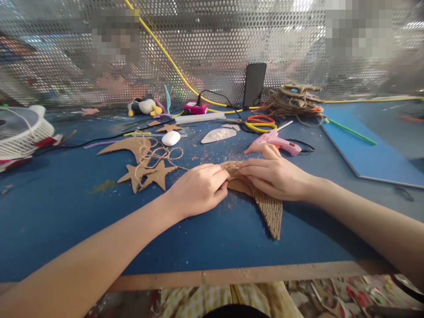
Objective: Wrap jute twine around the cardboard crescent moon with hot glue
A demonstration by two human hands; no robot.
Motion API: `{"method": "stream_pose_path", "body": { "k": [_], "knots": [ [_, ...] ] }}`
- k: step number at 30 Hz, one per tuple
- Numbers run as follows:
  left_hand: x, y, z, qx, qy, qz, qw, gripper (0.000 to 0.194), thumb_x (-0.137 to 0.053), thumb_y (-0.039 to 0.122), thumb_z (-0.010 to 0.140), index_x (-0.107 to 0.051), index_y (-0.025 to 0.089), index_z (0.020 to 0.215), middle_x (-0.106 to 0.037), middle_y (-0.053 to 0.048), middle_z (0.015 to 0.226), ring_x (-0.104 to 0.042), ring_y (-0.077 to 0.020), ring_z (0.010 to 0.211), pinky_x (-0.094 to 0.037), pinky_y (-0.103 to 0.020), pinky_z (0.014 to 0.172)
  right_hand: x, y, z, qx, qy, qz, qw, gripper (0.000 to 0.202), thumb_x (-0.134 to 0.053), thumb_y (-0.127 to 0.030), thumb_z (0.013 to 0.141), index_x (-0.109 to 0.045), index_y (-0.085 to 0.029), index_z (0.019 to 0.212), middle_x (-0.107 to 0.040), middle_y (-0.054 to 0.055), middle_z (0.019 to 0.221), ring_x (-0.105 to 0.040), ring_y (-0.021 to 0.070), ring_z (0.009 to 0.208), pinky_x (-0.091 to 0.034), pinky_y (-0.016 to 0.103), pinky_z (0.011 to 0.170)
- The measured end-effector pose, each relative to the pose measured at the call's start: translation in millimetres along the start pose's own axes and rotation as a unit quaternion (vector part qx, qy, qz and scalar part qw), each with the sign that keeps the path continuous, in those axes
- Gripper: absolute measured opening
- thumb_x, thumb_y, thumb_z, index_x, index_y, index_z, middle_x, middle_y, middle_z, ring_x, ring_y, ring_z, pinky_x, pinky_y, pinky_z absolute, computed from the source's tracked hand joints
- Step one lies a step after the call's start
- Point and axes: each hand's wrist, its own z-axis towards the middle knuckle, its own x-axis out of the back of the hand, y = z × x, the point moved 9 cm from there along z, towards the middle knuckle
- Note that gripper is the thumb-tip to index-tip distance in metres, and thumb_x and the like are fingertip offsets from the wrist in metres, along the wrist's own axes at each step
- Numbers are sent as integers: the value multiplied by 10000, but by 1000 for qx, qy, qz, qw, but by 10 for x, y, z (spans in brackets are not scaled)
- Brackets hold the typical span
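Note:
A cardboard crescent (270, 214) lies on the blue table, much of its face covered with rows of brown twine. My left hand (202, 187) is closed at its left end, fingers pinched where the loose twine (180, 167) runs in. My right hand (276, 174) lies over the upper curve, fingers stretched across the twine rows and pressing them. Bare cardboard shows along the inner edge. The crescent's left tip is hidden behind my left hand. Just beyond my right hand rests a pink hot glue gun (278, 143).
Cardboard stars (159, 174) and a bare cardboard crescent (127, 148) lie at left under tangled twine. Scissors (261, 123), a white egg-shaped piece (171, 138), a phone (255, 85) and a twine bundle (291, 104) sit farther back. A white fan (24, 132) stands left, a blue board (374, 148) right.

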Motion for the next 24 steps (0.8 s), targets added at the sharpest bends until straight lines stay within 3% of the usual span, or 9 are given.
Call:
{"method": "stream_pose_path", "body": {
  "k": [6,15,24],
  "knots": [
    [0,10,-5,-6,-5,18,1000,177,-512,165,936,-684,129,920,-687,-54,828,-653,-188,788,-524,-305,745,1,-94,25,21,-11,-45,999,330,-459,-168,941,-643,-196,1213,-640,54,1316,-408,318,1246,-358,550,1048],
    [73,92,-5,-36,14,111,993,172,-532,208,910,-689,172,851,-665,-7,757,-635,-177,680,-437,-307,581,20,-179,39,48,-8,-97,994,294,-500,-240,955,-662,-193,1195,-644,51,1326,-435,314,1236,-371,531,1037],
    [94,186,-1,-100,5,157,982,173,-534,204,912,-663,184,800,-626,-2,719,-600,-178,664,-392,-318,561,7,-188,36,55,-18,-99,993,280,-489,-237,955,-661,-183,1169,-630,61,1342,-413,322,1262,-368,529,1050]
  ]
}}
